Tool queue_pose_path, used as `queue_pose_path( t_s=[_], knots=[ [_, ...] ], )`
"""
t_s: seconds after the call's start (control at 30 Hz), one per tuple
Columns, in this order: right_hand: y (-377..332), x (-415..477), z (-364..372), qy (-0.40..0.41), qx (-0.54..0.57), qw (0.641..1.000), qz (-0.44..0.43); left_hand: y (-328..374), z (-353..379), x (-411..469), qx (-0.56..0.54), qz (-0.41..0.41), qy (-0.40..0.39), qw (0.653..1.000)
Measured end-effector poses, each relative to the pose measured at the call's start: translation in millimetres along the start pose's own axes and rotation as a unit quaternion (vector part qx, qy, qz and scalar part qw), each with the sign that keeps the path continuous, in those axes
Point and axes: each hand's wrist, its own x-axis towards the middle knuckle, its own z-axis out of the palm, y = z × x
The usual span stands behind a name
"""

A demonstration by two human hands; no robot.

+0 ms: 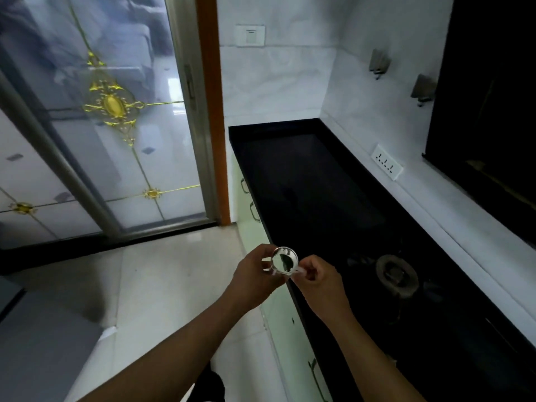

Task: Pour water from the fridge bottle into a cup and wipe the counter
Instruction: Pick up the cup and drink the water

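Cup (285, 260) sides behind the hands (255, 281), burner (396, 275) murky on dark counter (304, 175), forearms (185, 343) cut off below.

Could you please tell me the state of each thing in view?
Glass cup: upright, held over the counter edge, contents unclear.
Left hand: grips the cup.
Right hand: pinches the cup's side.
Stove burner: no flame seen.
Cabinet fronts: shut.

No text, brand, label or number is reading clearly anywhere. The wall switch plate (250, 35) and the socket strip (387, 166) above the table (304, 175) are showing only unmarked faces and pin holes.
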Motion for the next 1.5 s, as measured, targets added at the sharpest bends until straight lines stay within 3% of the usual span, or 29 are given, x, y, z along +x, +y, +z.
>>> queue_pose_path(
  t_s=[0.43, 1.07, 1.5],
  knots=[
    [-69.2, 154.9, 64.9, 0.072, 0.057, 0.994, 0.067, -6.6, -92.2, 192.4, 0.080, 0.087, -0.104, 0.988],
    [-45.7, 377.6, 75.0, 0.032, -0.013, 0.995, 0.093, -5.2, -79.2, 400.9, 0.099, 0.026, -0.083, 0.991],
    [-12.6, 467.4, 103.9, 0.060, -0.016, 0.970, 0.236, -34.8, -60.2, 511.6, 0.146, 0.003, -0.197, 0.969]
  ],
)
